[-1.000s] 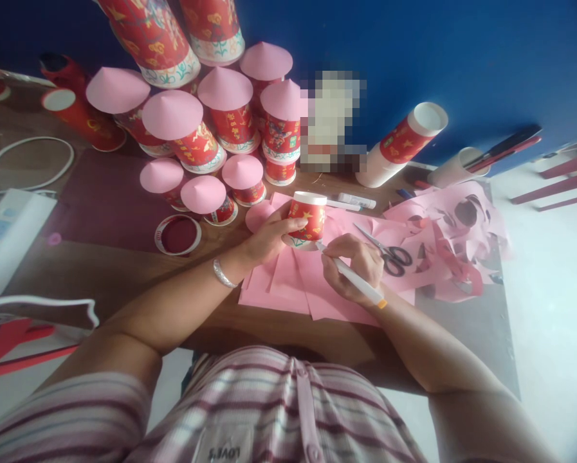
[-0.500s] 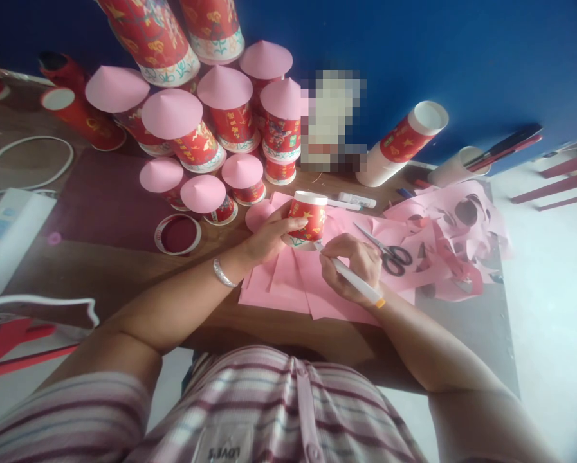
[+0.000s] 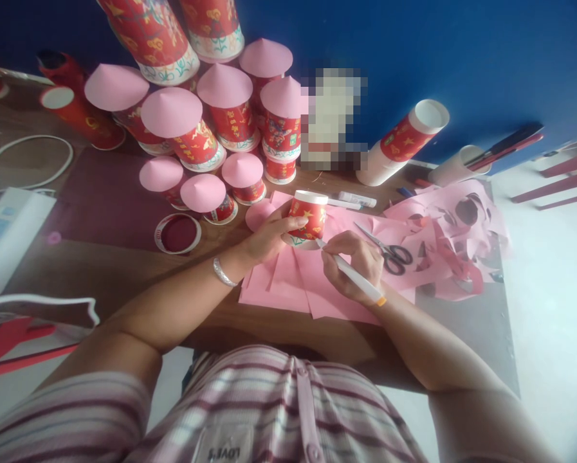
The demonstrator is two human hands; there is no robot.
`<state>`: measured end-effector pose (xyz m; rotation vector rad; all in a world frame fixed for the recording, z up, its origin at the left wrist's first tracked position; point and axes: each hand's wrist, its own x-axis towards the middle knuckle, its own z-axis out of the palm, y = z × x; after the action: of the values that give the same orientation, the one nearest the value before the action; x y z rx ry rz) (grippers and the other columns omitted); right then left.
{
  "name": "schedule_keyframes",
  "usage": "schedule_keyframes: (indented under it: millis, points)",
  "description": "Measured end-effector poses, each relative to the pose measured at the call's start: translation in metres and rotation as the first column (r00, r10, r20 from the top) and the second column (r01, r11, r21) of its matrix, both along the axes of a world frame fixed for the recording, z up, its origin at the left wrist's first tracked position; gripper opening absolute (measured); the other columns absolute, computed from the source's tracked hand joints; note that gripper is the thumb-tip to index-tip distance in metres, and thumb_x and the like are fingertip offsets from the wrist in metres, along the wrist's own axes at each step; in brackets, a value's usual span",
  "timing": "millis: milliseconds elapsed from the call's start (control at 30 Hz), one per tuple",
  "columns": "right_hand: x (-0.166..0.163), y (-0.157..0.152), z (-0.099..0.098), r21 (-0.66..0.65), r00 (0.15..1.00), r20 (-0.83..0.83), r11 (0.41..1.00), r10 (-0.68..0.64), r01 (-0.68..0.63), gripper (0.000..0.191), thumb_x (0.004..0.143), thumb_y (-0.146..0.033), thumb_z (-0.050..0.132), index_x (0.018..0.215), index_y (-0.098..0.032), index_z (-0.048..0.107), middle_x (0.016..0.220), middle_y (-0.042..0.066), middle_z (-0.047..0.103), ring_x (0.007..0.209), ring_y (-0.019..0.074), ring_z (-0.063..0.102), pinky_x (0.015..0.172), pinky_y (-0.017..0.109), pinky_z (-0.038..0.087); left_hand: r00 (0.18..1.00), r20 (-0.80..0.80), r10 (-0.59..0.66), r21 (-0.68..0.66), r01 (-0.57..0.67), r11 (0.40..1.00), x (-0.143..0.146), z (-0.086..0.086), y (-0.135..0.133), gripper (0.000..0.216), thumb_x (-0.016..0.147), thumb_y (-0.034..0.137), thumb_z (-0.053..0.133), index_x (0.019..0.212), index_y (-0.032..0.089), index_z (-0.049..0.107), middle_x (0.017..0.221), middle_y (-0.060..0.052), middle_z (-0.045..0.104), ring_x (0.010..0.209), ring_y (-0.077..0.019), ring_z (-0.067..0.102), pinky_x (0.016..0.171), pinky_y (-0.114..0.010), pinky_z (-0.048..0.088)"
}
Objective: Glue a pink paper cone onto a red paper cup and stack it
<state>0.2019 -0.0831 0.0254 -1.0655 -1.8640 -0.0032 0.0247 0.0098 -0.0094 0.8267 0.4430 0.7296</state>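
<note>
My left hand [image 3: 274, 233] is wrapped round a short red paper tube [image 3: 312, 220], white at its rim, with yellow stars and green marks on its white lower band. Pinched in my right hand [image 3: 353, 265] is a white marker pen [image 3: 359, 280] with an orange end. Its tip meets or almost meets the tube's lower band; I cannot tell which. Beneath both hands lie overlapping sheets of pink paper [image 3: 288, 287]. Black-handled scissors [image 3: 395, 257] rest on the paper just beyond my right hand.
Several red tubes with pink cone tops [image 3: 172, 114] stand at the back left. A white ring [image 3: 157, 243] lies nearer. Pink paper scraps [image 3: 481, 222] heap up on the right, before a pen holder [image 3: 455, 168]. A tall tube [image 3: 382, 168] leans near the blue wall [image 3: 462, 58].
My right hand and the marker have shifted very slightly to the right along the tube's lower band. My left hand keeps its hold on the tube.
</note>
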Motion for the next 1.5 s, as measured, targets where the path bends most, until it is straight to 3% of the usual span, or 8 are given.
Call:
schedule_keyframes:
  millis: [167,767,1500]
  points:
    - [-0.0003,0.0001,0.0001,0.014,1.000,0.013,1.000,-0.007,0.007,0.012,0.096,-0.014,0.062,0.098,-0.025,0.057,0.075,-0.003,0.070,0.062,0.0139,0.070,0.052,0.025,0.054,1.000,-0.004,-0.009,0.006,0.009,1.000,0.0005,0.0002,0.0004,0.032,0.087,0.038,0.078,0.110,0.019,0.068,0.101,-0.006,0.078,0.104,-0.0268,0.076,0.088,-0.038,0.059]
    - [-0.0013,-0.0010,0.0040,0.036,0.999,-0.003,0.999,0.032,-0.032,0.019,0.090,-0.009,0.063,0.097,-0.025,0.056,0.072,-0.004,0.067,0.060,0.0129,0.068,0.053,0.023,0.053,1.000,-0.017,0.011,-0.027,-0.012,1.000,0.0014,0.0052,-0.0019,0.038,0.084,0.038,0.082,0.114,0.019,0.068,0.109,-0.007,0.076,0.103,-0.0238,0.074,0.094,-0.039,0.058]
    - [-0.0015,0.0009,0.0024,0.037,0.999,0.041,0.999,0.010,-0.011,0.014,0.094,-0.013,0.062,0.097,-0.026,0.057,0.074,-0.003,0.069,0.059,0.0136,0.069,0.051,0.025,0.053,1.000,-0.026,0.012,-0.024,-0.012,1.000,0.0028,0.0058,-0.0023,0.040,0.083,0.039,0.084,0.115,0.019,0.068,0.107,-0.007,0.076,0.098,-0.0235,0.074,0.091,-0.040,0.061]
